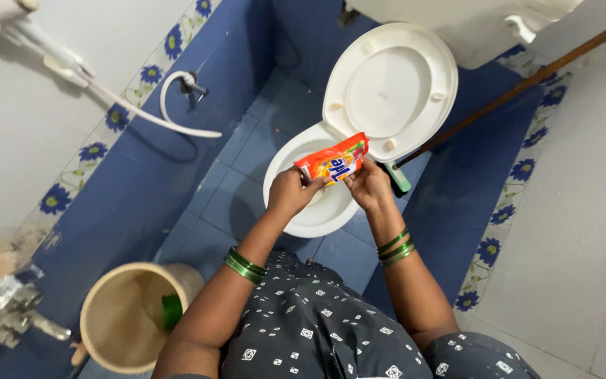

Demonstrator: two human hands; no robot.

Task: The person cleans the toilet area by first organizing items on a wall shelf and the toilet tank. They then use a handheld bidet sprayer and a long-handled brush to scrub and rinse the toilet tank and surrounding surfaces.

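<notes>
The person wears a dark grey garment with a small white pattern — little squares and tiny dots spread evenly over the cloth. It covers the body and the knees, and the arms are bare from the shoulder down. On the left wrist sits a stack of shiny green bangles, close together. On the right wrist there are more green bangles — thin rings, slightly apart from each other. No watch and no rings on the fingers can be seen.
</notes>
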